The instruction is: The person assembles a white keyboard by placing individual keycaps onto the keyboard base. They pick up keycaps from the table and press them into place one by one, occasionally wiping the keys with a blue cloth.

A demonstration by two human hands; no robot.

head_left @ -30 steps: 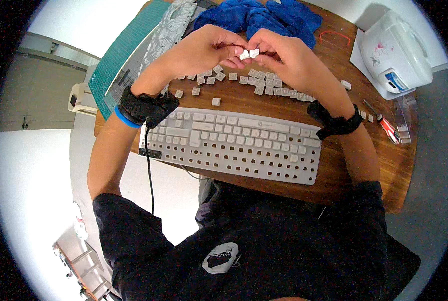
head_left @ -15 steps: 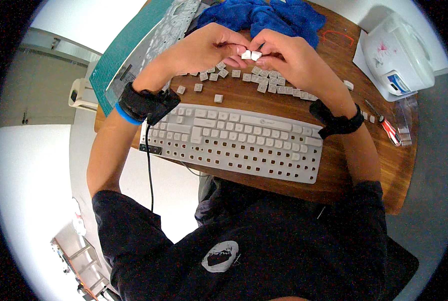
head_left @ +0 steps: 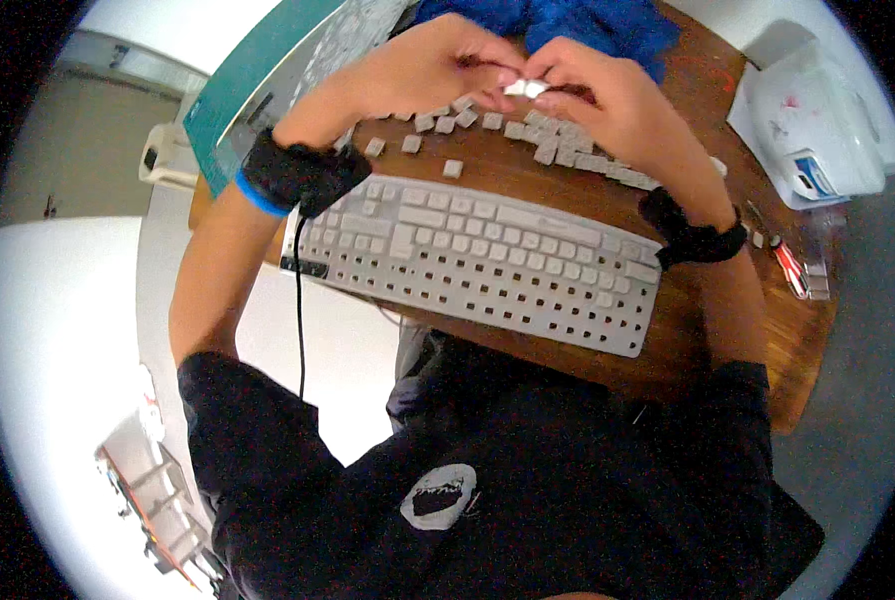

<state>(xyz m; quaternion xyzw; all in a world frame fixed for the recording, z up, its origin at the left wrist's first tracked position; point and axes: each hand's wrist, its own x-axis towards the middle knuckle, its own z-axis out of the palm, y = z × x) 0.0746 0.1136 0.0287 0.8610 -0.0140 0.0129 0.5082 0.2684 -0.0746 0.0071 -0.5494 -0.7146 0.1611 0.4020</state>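
My left hand (head_left: 437,68) and my right hand (head_left: 607,92) meet over the far side of the table, fingers pinched. Between their fingertips are two small white keycaps, side by side: the left keycap (head_left: 514,88) in my left fingers, the right keycap (head_left: 536,89) in my right. Motion blurs them a little. Below the hands lie several loose pale keycaps (head_left: 564,157), some in joined rows. Nearer to me rests a white keyboard (head_left: 487,294), slightly slanted. Its far rows carry caps, while the near rows mostly show bare dark switch holes.
The brown wooden table (head_left: 707,318) holds a blue cloth (head_left: 597,28) at the back and a green cutting mat (head_left: 229,95) at the far left. At the right are a clear plastic container (head_left: 817,120) and a red-handled screwdriver (head_left: 789,268). A black cable (head_left: 300,320) hangs from my left wristband.
The view has shifted, so table and keyboard sit slightly differently in the picture. Both hands still pinch the two keycaps, held close together.
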